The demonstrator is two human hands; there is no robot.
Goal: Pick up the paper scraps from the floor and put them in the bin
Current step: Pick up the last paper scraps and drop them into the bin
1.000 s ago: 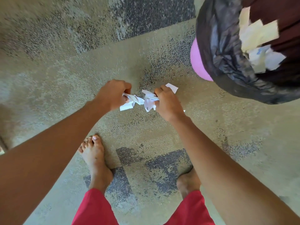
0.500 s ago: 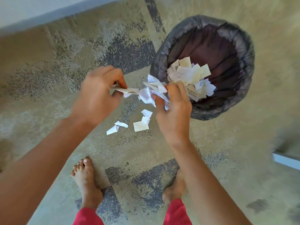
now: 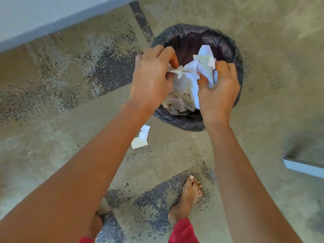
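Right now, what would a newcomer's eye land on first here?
The left hand and the right hand together grip a white wad of paper scraps directly over the black-lined bin at upper centre. Under the hands, the bin already holds a pile of scraps. A few loose scraps lie on the floor just short of the bin's near side.

No text can be read anywhere (the paper scraps (image 3: 201, 67) are too blurred to tell).

Left hand (image 3: 152, 79), right hand (image 3: 219, 88) gripping paper scraps (image 3: 196, 71) over bin (image 3: 228, 48) (black-lined)
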